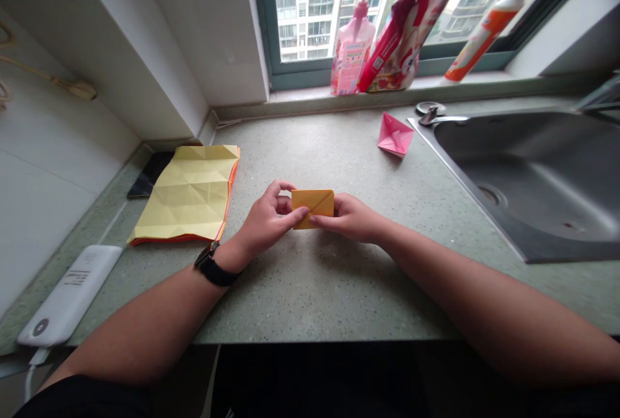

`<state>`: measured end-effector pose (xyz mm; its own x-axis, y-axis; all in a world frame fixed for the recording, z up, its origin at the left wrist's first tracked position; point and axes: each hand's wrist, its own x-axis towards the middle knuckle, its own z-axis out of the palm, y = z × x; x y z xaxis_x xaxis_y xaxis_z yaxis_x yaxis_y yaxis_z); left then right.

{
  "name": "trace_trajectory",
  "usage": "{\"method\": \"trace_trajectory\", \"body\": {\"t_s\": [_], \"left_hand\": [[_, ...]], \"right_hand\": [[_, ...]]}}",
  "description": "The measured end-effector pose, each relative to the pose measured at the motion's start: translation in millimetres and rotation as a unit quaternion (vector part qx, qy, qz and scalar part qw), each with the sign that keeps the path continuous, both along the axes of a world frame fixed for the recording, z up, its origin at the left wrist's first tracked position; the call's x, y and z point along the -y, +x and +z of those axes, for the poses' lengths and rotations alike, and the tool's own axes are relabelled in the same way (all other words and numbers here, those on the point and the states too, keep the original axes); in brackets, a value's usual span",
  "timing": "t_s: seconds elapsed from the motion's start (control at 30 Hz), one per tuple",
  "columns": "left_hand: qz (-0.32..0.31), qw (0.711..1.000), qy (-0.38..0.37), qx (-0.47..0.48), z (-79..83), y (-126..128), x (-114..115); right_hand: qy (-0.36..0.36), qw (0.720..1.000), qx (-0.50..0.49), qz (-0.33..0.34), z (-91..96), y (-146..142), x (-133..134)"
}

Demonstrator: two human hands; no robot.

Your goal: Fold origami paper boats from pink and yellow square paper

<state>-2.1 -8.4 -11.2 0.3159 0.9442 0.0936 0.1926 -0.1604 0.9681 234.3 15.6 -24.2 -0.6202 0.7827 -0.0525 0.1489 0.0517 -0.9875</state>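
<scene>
A small folded orange paper [314, 206] lies on the grey speckled countertop [310, 276] in the middle. My left hand [265, 219] pinches its left edge between thumb and forefinger; a black watch sits on that wrist. My right hand [352, 218] holds the paper's right side, fingers curled and pressing on it. To the left lies a stack of creased yellow and orange paper sheets [190, 193]. A finished pink folded paper shape [394, 135] rests further back on the right.
A steel sink [533, 179] fills the right side. On the windowsill stand a pink pump bottle [352, 43], a red pouch [405, 30] and an orange-capped bottle [489, 24]. A white power bank [68, 302] and a dark phone [150, 174] lie at the left.
</scene>
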Motion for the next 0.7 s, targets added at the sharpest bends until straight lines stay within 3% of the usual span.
{"method": "trace_trajectory", "body": {"t_s": [0.7], "left_hand": [[-0.055, 0.996, -0.054, 0.037, 1.8, 4.1, 0.5]], "right_hand": [[0.037, 0.999, 0.023, -0.029, 5.0, -1.2, 4.7]]}}
